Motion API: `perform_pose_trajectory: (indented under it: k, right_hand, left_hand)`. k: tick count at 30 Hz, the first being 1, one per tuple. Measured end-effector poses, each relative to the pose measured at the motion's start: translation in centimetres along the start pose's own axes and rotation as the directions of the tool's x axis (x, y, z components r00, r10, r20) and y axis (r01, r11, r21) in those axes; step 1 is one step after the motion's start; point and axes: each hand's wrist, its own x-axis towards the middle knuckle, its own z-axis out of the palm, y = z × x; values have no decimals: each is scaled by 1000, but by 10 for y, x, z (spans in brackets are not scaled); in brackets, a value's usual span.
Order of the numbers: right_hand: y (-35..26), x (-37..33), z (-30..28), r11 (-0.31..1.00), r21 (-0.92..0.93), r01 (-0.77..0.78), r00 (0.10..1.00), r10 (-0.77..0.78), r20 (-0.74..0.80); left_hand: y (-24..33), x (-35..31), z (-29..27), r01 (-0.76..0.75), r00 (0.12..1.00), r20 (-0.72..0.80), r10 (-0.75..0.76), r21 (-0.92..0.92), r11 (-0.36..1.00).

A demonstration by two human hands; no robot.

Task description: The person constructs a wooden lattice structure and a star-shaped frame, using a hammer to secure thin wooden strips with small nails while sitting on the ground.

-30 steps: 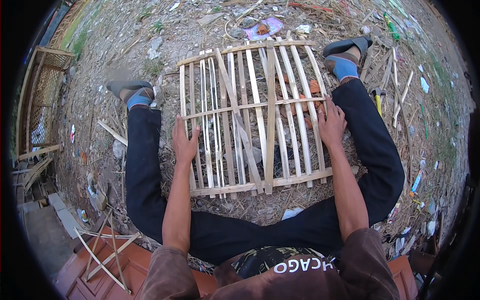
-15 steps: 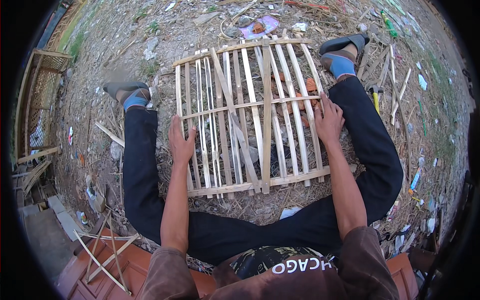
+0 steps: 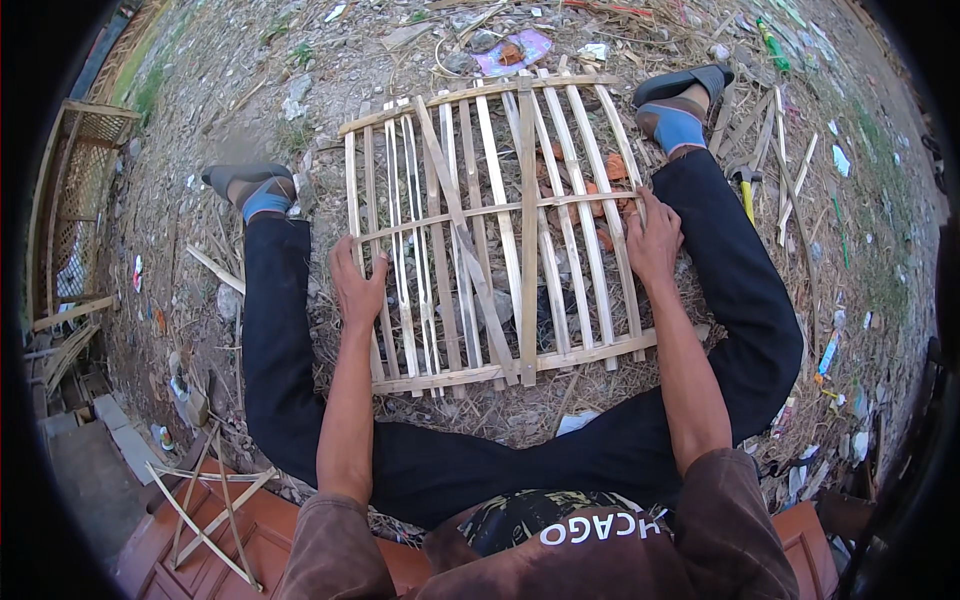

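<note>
A slatted panel point(image 3: 529, 300) of pale bamboo or wood strips lies on the ground between my outstretched legs. Its long slats are crossed by three strips, at the far end, the middle and the near end, and a diagonal strip point(image 3: 450, 180) runs over the left half. At the left edge, beside the end of the middle strip, my left hand point(image 3: 358, 288) grips the outer slat between thumb and fingers. My right hand point(image 3: 655, 243) is closed round the right edge by the other end of that strip. Some fingertips are hidden under the slats.
A hammer point(image 3: 746, 190) with a yellow handle lies beyond my right knee among loose sticks point(image 3: 790, 170). Crossed sticks point(image 3: 205, 520) rest on a reddish-brown panelled board point(image 3: 260, 540) at lower left. A woven-backed frame point(image 3: 80, 200) stands far left. Litter and orange fragments point(image 3: 615, 168) dot the ground.
The whole picture has shifted slightly left. Both hands stay at the panel's side edges, with barely any movement against it.
</note>
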Motion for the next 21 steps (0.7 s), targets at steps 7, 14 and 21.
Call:
perform_pose_trajectory:
  k: [7, 14, 21]
  right_hand:
    - [3, 1, -2, 997, 73, 26, 999, -22, -49]
    - [14, -1, 2, 986, 148, 78, 992, -63, -108]
    - [12, -20, -37, 984, -46, 174, 983, -171, 74]
  left_hand:
    - [8, 1, -3, 17, 999, -30, -17, -23, 1000]
    - [3, -5, -8, 33, 998, 52, -38, 84, 996]
    - [17, -26, -27, -33, 995, 97, 18, 157, 987]
